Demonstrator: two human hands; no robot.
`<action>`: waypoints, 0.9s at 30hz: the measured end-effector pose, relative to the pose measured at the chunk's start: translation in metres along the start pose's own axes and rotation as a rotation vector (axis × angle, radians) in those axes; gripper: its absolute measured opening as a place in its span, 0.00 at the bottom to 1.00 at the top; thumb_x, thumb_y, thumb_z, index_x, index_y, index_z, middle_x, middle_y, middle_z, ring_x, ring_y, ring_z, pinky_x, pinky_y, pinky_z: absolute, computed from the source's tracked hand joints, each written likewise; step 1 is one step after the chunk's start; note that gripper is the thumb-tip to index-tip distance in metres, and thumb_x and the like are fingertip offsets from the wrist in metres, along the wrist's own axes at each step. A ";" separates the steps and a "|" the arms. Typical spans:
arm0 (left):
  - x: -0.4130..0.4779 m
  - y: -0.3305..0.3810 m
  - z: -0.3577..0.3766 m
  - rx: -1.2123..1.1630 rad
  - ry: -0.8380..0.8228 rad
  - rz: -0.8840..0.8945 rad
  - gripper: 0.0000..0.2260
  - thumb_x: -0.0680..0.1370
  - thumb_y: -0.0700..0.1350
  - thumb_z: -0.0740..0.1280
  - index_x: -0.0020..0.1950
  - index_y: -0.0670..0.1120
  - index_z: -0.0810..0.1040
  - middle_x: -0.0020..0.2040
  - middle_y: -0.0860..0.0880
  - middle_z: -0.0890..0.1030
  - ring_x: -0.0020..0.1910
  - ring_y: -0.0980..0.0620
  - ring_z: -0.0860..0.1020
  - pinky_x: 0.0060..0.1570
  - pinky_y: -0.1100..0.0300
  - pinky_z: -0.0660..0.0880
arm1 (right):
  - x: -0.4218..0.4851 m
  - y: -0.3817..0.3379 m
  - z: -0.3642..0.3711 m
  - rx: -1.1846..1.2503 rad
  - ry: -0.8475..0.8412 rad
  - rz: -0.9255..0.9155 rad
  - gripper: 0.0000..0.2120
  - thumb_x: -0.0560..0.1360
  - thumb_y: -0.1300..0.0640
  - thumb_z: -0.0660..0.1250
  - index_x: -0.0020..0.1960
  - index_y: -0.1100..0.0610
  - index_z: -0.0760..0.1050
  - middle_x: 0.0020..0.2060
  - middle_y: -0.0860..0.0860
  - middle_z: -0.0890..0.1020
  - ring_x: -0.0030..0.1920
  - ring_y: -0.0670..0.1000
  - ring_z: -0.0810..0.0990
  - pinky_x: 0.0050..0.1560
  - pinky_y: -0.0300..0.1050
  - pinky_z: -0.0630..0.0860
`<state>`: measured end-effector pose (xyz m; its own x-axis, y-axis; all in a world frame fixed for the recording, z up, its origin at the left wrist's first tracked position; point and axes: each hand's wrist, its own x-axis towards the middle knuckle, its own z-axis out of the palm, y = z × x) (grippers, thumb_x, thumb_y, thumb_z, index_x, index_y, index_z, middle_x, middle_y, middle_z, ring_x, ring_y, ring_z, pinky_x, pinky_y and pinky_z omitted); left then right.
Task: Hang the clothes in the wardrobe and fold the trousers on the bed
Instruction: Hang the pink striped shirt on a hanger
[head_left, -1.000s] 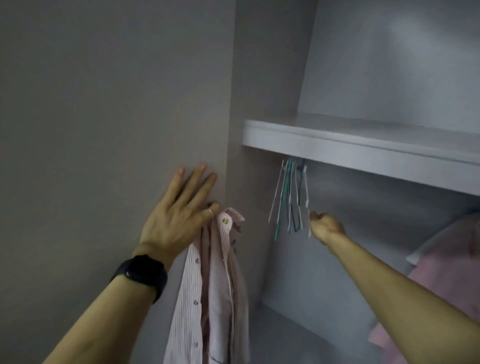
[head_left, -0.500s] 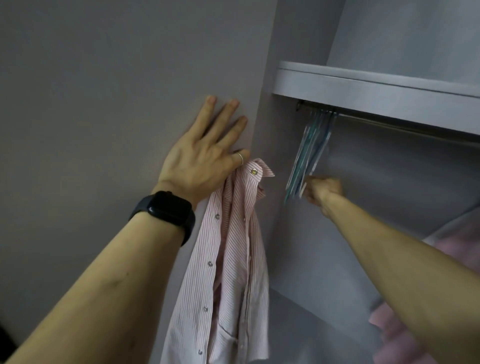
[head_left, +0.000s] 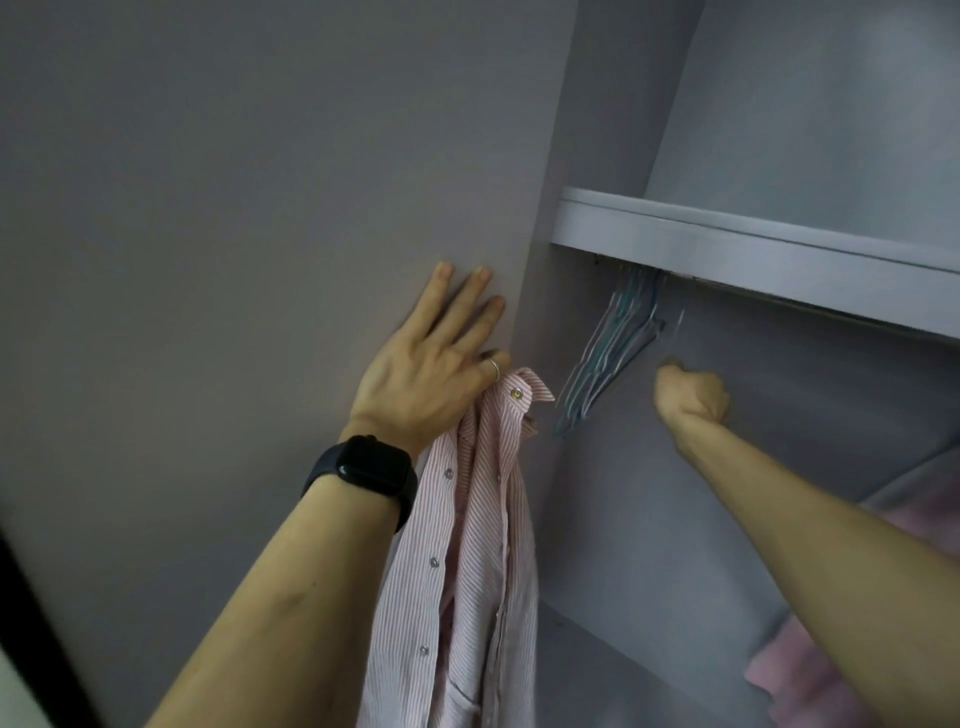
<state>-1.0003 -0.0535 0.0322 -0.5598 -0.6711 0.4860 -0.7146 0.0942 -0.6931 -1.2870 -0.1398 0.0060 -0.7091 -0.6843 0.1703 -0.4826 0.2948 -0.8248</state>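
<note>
A pink-and-white striped shirt (head_left: 467, 545) hangs by its collar from my left hand (head_left: 436, 364). That hand holds the collar at the thumb side, while its straight fingers press flat on the grey wardrobe panel (head_left: 260, 208). Several thin blue and white hangers (head_left: 608, 358) hang in a slanted bunch from the rail under the shelf. Inside the wardrobe, to the right of the bunch, my right hand (head_left: 691, 397) is curled into a fist. A thin pale blurred streak, apparently one hanger (head_left: 680, 319), rises from the fist toward the rail.
A grey shelf (head_left: 753, 249) spans the wardrobe above the rail (head_left: 810, 312). Pink clothing (head_left: 810, 686) hangs or lies at the lower right, partly behind my right forearm. The wardrobe floor (head_left: 623, 665) shows below the shirt.
My right hand has moved right, away from the bunch of hangers it was gripping at their lower ends. The left hand still presses the panel with the shirt.
</note>
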 end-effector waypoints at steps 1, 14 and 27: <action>-0.001 0.000 0.000 -0.006 -0.003 0.003 0.25 0.82 0.50 0.41 0.74 0.54 0.65 0.83 0.42 0.48 0.79 0.33 0.38 0.66 0.33 0.21 | 0.002 -0.001 -0.007 -0.036 0.012 0.002 0.28 0.82 0.45 0.54 0.65 0.67 0.76 0.64 0.65 0.78 0.63 0.66 0.77 0.63 0.54 0.73; -0.006 -0.013 0.002 -0.320 0.152 0.059 0.13 0.74 0.37 0.69 0.58 0.41 0.84 0.70 0.37 0.76 0.77 0.28 0.56 0.76 0.33 0.38 | -0.084 0.089 -0.103 0.061 0.011 0.098 0.18 0.82 0.49 0.60 0.39 0.60 0.74 0.45 0.63 0.82 0.46 0.65 0.77 0.45 0.50 0.69; -0.030 0.027 -0.054 -0.724 0.025 0.067 0.15 0.73 0.39 0.65 0.59 0.44 0.77 0.39 0.43 0.82 0.42 0.40 0.79 0.41 0.49 0.76 | -0.205 0.143 -0.232 0.424 -0.235 0.210 0.25 0.80 0.51 0.68 0.31 0.54 0.59 0.29 0.51 0.59 0.30 0.48 0.57 0.30 0.43 0.56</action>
<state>-1.0254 0.0085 0.0280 -0.6156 -0.6303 0.4731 -0.7717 0.6037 -0.1999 -1.3301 0.1972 -0.0222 -0.6100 -0.7852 -0.1070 -0.0577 0.1786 -0.9822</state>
